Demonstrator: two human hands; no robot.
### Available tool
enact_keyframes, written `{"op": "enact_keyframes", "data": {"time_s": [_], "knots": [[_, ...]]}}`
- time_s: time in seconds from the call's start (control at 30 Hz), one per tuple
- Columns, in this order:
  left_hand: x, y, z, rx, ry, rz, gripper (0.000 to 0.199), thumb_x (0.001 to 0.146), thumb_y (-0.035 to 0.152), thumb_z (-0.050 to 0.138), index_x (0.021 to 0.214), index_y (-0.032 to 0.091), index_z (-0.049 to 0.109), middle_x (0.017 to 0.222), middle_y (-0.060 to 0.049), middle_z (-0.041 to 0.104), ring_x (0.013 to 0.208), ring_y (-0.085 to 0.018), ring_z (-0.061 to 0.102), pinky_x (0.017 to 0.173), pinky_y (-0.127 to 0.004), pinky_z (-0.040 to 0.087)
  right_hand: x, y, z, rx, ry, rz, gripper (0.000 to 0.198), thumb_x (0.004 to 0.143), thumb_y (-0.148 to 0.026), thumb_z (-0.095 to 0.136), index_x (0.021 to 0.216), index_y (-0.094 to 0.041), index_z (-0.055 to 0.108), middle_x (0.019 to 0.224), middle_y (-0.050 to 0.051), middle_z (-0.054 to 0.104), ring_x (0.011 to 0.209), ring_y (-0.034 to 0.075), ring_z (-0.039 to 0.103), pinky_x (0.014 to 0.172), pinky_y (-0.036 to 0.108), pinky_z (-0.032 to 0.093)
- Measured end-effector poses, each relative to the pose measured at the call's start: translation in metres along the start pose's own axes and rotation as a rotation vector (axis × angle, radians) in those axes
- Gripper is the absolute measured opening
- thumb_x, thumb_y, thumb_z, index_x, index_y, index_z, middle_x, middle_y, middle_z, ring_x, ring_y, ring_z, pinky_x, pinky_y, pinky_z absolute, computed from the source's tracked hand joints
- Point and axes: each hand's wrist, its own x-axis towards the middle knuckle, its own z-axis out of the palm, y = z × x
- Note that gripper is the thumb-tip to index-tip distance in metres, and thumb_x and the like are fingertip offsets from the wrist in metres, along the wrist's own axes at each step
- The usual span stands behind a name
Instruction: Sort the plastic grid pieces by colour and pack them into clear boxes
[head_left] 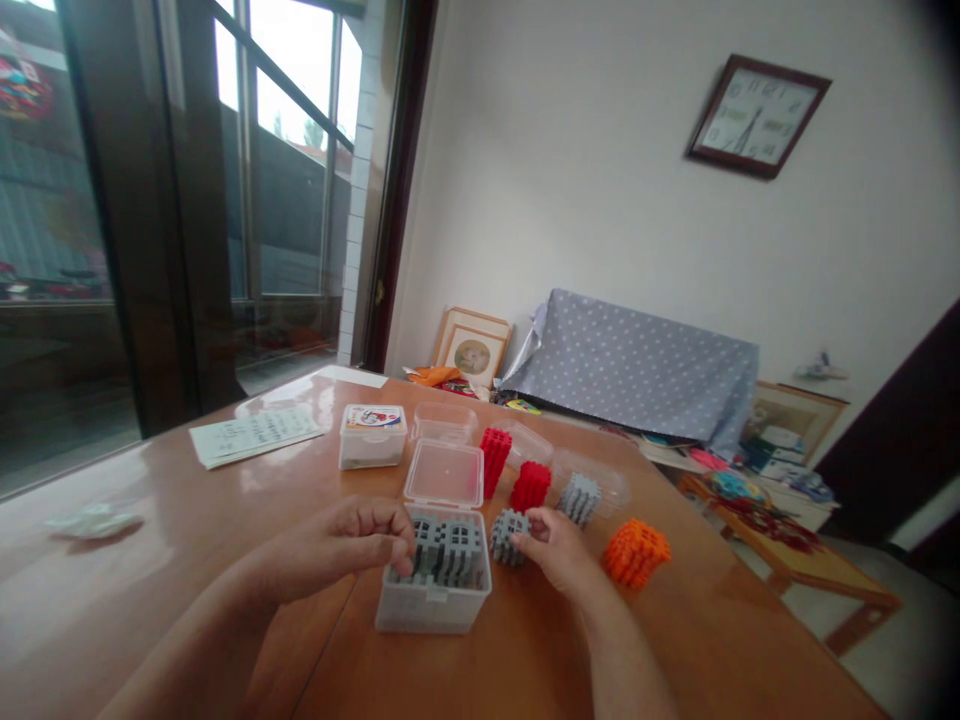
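Note:
A clear plastic box point(431, 612) stands on the table with its lid point(445, 474) flipped open at the back. Grey plastic building pieces point(454, 552) with window-like cut-outs stand in rows inside it. My left hand point(369, 535) is over the box's left rim, fingers curled together beside the pieces; whether it pinches one is hidden. Right of the box, my right hand point(553, 545) grips a grey block of stacked pieces point(510, 537) between thumb and fingers. Behind that hand is another grey stack point(580, 498). Two red stacks point(495, 460) and an orange stack point(637, 553) stand nearby.
A closed white box with a printed label point(373, 437) sits behind my left hand. Clear plastic containers point(444, 422) lie farther back. Paper sheets point(255, 435) and a small plastic packet point(94, 521) are at left. A low wooden bench point(814, 570) stands beyond the table's right edge.

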Motion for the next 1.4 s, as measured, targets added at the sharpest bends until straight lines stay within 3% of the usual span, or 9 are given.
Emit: {"op": "enact_keyframes", "data": {"time_s": [0.33,0.5,0.7,0.87,1.1,1.4], "knots": [[-0.001,0.004,0.002,-0.031,0.016,-0.039,0.028,0.090,0.045,0.066,0.098,0.018,0.069,0.090,-0.002,0.077,0.076,-0.013,0.061,0.067,-0.022,0.041,0.000,0.002,0.002,0.090,0.040,0.014,0.028,0.072,-0.036,0.072,0.091,-0.018,0.063,0.074,-0.002,0.062,0.067,0.016,0.057,0.063,0.026,0.043],[-0.001,0.004,0.002,-0.039,0.010,-0.024,0.027,0.091,0.044,0.066,0.098,0.018,0.069,0.090,-0.002,0.076,0.077,-0.012,0.061,0.068,-0.021,0.041,-0.001,-0.007,-0.009,0.161,0.025,0.000,0.027,0.077,-0.046,0.067,0.079,-0.018,0.063,0.065,-0.003,0.059,0.063,0.016,0.053,0.061,0.027,0.040],[-0.001,0.000,0.001,-0.067,0.002,-0.012,0.026,0.090,0.042,0.068,0.098,0.018,0.070,0.092,-0.003,0.076,0.082,-0.014,0.064,0.072,-0.023,0.044,-0.013,-0.043,-0.027,0.261,0.040,-0.036,0.038,0.085,-0.057,0.062,0.087,-0.018,0.064,0.077,0.001,0.063,0.072,0.018,0.055,0.068,0.029,0.044],[-0.002,-0.006,0.000,-0.092,0.003,0.002,0.024,0.090,0.039,0.068,0.097,0.016,0.071,0.090,-0.004,0.076,0.081,-0.014,0.064,0.074,-0.023,0.045,-0.037,-0.088,-0.011,0.359,-0.063,-0.135,0.032,0.091,-0.050,0.062,0.089,-0.019,0.065,0.075,0.000,0.061,0.071,0.016,0.054,0.066,0.027,0.043],[-0.004,0.000,0.001,-0.081,-0.007,0.002,0.020,0.090,0.036,0.068,0.096,0.018,0.073,0.089,-0.003,0.076,0.077,-0.013,0.064,0.063,-0.020,0.042,-0.059,-0.118,0.025,0.105,-0.201,-0.270,0.019,0.092,-0.036,0.062,0.084,-0.021,0.069,0.075,-0.001,0.066,0.070,0.016,0.058,0.064,0.026,0.041],[-0.007,0.002,0.000,-0.093,-0.010,0.038,0.021,0.091,0.038,0.067,0.091,0.018,0.075,0.089,-0.003,0.077,0.076,-0.012,0.062,0.064,-0.021,0.041,-0.063,-0.128,0.034,-0.167,-0.247,-0.360,0.017,0.094,-0.028,0.059,0.085,-0.024,0.072,0.079,0.000,0.067,0.077,0.017,0.061,0.071,0.027,0.040]]}}
